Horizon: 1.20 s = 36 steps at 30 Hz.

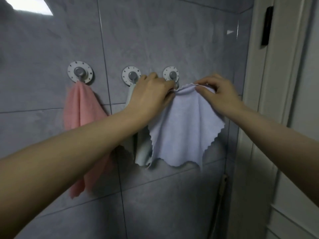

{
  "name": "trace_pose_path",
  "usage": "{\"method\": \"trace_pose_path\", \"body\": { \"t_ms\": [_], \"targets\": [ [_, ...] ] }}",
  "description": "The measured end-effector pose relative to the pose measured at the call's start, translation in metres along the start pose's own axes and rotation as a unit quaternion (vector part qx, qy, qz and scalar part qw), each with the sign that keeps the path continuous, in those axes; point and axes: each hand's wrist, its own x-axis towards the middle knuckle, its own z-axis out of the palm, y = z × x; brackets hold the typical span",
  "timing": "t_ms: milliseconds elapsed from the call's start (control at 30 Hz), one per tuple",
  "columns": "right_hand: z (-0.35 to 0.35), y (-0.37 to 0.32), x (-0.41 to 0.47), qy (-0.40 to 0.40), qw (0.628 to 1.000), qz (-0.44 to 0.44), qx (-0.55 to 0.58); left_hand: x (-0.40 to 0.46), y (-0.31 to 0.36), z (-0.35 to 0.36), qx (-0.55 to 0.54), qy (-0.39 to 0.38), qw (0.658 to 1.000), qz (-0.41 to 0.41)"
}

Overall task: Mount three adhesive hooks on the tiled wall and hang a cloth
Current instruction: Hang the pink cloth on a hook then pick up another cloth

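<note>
Three round white adhesive hooks sit in a row on the grey tiled wall [155, 40]: the left hook [80, 74], the middle hook [131, 75] and the right hook [171, 74]. A pink cloth [81, 107] hangs from the left hook. A pale green cloth [142, 149] hangs from the middle hook, partly hidden by my left arm. My left hand [151, 94] and my right hand [219, 92] both pinch the top edge of a lavender cloth [184, 128] just below the right hook. Whether the cloth is caught on that hook is hidden by my fingers.
A white door frame [269, 83] with a black hinge or latch [266, 25] stands at the right. A thin hose or cord [222, 187] runs down the wall corner below the lavender cloth.
</note>
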Motion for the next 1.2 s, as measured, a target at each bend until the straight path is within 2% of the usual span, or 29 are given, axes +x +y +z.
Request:
{"method": "trace_pose_path", "body": {
  "t_ms": [300, 600, 767, 1033, 1200],
  "targets": [
    [0.012, 0.018, 0.053, 0.053, 0.997, -0.056, 0.031, 0.04, -0.021, 0.012, 0.071, 0.068, 0.991, -0.091],
    [0.051, 0.044, 0.061, 0.057, 0.994, -0.038, 0.08, 0.043, -0.022, 0.033, 0.123, 0.004, 0.983, -0.138],
    [0.068, 0.052, 0.043, 0.032, 0.993, -0.013, 0.111, 0.03, -0.011, 0.043, 0.205, -0.016, 0.975, -0.079],
    [0.079, 0.048, 0.002, -0.006, 0.986, 0.015, 0.167, 0.005, 0.005, 0.05, 0.244, -0.038, 0.969, 0.014],
    [0.085, 0.047, -0.018, -0.008, 0.981, 0.045, 0.19, -0.01, 0.01, 0.051, 0.24, -0.054, 0.969, 0.017]
  ]
}}
